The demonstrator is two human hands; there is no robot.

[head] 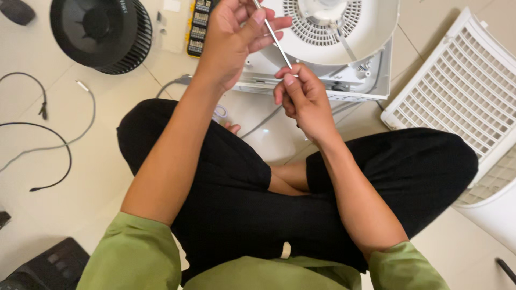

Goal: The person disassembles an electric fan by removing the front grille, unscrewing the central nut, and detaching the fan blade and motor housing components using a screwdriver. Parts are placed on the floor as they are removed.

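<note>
Head view, person seated cross-legged on a tiled floor [64, 209]. The left hand [231, 37] was closed around the upper part of a thin metal rod [275, 40], thumb and fingers pinching it; the right hand [301, 99] was closed on the rod's lower end, fingertips curled about it. The rod (its top cut off by the frame edge) was held in the air between the two hands, above the lap and in front of the white fan housing [344, 48]. Its long axis ran diagonally, upper end pointing up and slightly left in the frame, away from the body, lower end pointing down and right toward the right hand.

Containers: a narrow black-and-yellow bit case [198, 29] lay open on the floor just left of the left hand, its rows filled with small bits. The white fan housing, a round dished shell, held a slotted circular grille with a central hub.

A black blower wheel [102, 33] lay at upper left, a white grille panel [462, 91] at right, and loose cables [54, 145] on the floor at left.
</note>
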